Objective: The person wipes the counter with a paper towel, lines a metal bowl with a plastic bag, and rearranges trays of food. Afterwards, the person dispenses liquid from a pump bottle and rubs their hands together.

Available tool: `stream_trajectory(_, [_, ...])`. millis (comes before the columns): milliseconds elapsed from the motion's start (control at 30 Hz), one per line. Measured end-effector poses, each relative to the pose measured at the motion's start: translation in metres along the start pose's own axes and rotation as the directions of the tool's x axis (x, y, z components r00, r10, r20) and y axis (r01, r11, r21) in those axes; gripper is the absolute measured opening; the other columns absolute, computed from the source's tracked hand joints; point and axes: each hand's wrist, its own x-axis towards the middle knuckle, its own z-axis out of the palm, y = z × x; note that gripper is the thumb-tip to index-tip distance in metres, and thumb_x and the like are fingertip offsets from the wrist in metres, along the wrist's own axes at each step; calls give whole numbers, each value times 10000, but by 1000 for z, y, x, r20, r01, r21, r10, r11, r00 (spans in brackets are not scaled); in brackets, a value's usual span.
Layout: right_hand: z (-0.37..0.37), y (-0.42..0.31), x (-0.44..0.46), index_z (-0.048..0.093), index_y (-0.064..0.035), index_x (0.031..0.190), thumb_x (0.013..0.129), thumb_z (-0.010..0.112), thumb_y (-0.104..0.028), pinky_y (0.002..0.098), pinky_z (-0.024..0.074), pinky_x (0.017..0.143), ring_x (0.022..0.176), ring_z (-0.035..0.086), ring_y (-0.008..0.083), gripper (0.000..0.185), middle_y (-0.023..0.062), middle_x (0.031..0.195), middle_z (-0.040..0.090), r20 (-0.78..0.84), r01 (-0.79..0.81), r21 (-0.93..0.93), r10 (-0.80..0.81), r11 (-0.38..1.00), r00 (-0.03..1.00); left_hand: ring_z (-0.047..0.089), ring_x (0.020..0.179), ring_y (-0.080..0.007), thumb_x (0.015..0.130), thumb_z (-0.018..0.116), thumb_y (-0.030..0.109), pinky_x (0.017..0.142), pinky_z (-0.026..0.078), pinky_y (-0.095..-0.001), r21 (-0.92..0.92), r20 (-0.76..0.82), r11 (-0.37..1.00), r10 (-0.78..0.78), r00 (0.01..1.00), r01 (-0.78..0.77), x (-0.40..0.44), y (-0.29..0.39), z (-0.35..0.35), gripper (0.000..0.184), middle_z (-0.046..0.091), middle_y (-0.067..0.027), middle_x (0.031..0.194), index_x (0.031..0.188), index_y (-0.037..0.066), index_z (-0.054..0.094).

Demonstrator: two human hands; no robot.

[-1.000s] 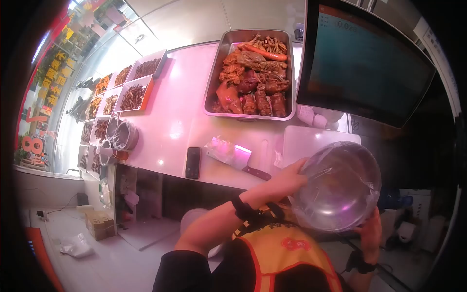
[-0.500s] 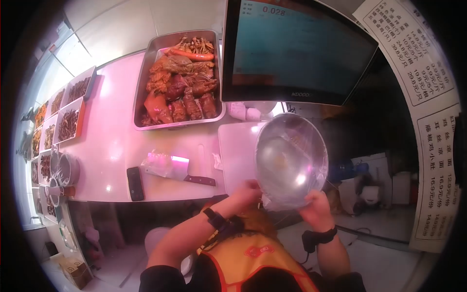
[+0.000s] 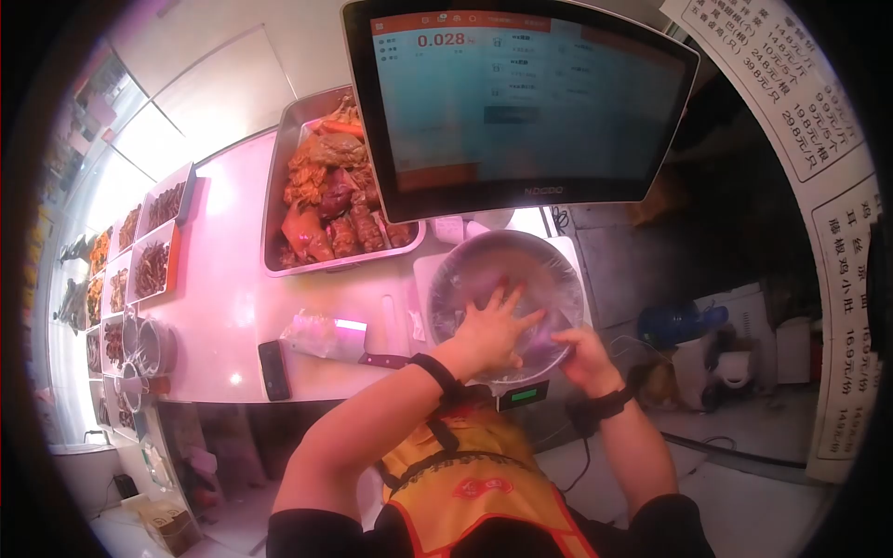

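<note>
A round metal bowl [image 3: 442, 298] lined with clear thin plastic sits on the scale, whose green display [image 3: 525, 396] shows below its near edge. My left hand [image 3: 493, 337] reaches over the near left rim, fingers spread over the plastic lining inside the bowl. At the near right rim, my right hand [image 3: 588, 361] is closed on the bowl's edge and the plastic there; part of its grip is hidden. Left of the bowl lies a cleaver, its handle [image 3: 383, 360] partly covered by my left forearm, with crumpled clear plastic [image 3: 312, 335] on the blade.
Behind the bowl stands a touchscreen [image 3: 521, 102] reading 0.028. It partly covers a metal tray [image 3: 272, 251] of braised meat. A phone [image 3: 273, 370] lies near the counter's front edge. White trays [image 3: 153, 265] of food and steel pots [image 3: 149, 346] stand at the far left.
The bowl, held tilted up before, now lies level on the scale. My left hand has moved from its outer edge into the bowl, fingers spread. My view has shifted.
</note>
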Motion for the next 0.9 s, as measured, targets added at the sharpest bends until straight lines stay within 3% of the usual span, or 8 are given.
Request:
stream_trajectory(167, [-17, 10, 19, 497, -8, 1350, 812, 515, 12, 387, 519, 949, 1088, 621, 261, 538, 118, 1227, 606, -31, 107, 146, -104, 983, 994, 48, 1529, -414, 794, 758, 432, 1070, 252, -756, -246, 113, 969, 3, 994, 25, 9, -2, 17, 797, 83, -182, 1659, 1510, 306, 431])
stream_trajectory(333, [-15, 5, 24, 540, 3, 1267, 817, 519, -9, 381, 527, 919, 1018, 635, 251, 451, 110, 1122, 632, -154, 102, 140, -80, 985, 985, 280, 1461, -445, 841, 698, 330, 1154, 327, -521, -291, -130, 955, 24, 991, -61, 26, -21, 41, 612, 318, -230, 1577, 1425, 232, 546])
stream_trajectory(433, [-15, 1, 26, 558, 16, 1231, 824, 525, -31, 378, 531, 906, 1000, 639, 247, 411, 112, 1087, 641, -149, 109, 138, -88, 984, 985, 390, 1400, -449, 840, 684, 322, 1159, 334, -416, -191, -79, 981, -22, 997, 7, 11, -13, 11, 599, 424, -258, 1503, 1411, 197, 554])
stream_trajectory(567, [-32, 6, 26, 565, 22, 1225, 837, 532, -82, 389, 529, 918, 1005, 648, 256, 403, 123, 1091, 654, -81, -4, 213, 22, 977, 996, 301, 1466, -402, 815, 699, 282, 1166, 271, -544, -205, -285, 978, -91, 954, 32, 10, -11, 12, 660, 343, -250, 1559, 1440, 178, 513])
stream_trajectory(633, [-29, 7, 27, 574, 21, 1216, 842, 530, -98, 394, 527, 923, 996, 654, 260, 395, 125, 1089, 660, -102, 6, 195, 14, 981, 995, 205, 1506, -390, 823, 720, 336, 1144, 300, -566, 82, -150, 990, -97, 984, 111, 18, -12, 23, 764, 227, -241, 1612, 1509, 189, 418])
stream_trajectory(733, [-33, 12, 29, 591, 20, 1195, 853, 524, -121, 400, 526, 928, 978, 663, 266, 376, 127, 1084, 670, -121, -9, 188, 33, 982, 992, 102, 1535, -364, 822, 726, 358, 1137, 262, -630, -28, -16, 989, -149, 989, 148, 27, -10, 29, 829, 111, -213, 1651, 1546, 214, 350])
stream_trajectory(833, [-28, 8, 35, 611, 25, 1163, 884, 519, -138, 387, 531, 915, 988, 667, 262, 336, 133, 1080, 674, -121, -12, 167, 32, 986, 992, 205, 1505, -383, 844, 692, 304, 1143, 249, -638, -100, -38, 979, -183, 982, 179, 28, -11, 29, 730, 268, -230, 1596, 1506, 163, 419])
stream_trajectory(900, [-40, 4, 35, 610, 31, 1179, 902, 549, -148, 358, 523, 887, 995, 660, 237, 335, 121, 1080, 671, -158, -5, -53, -4, 999, 987, 390, 1399, -380, 851, 655, 186, 1130, 313, -586, 169, -108, 985, -3, 994, 21, 19, -5, 22, 569, 465, -223, 1458, 1395, 76, 527])
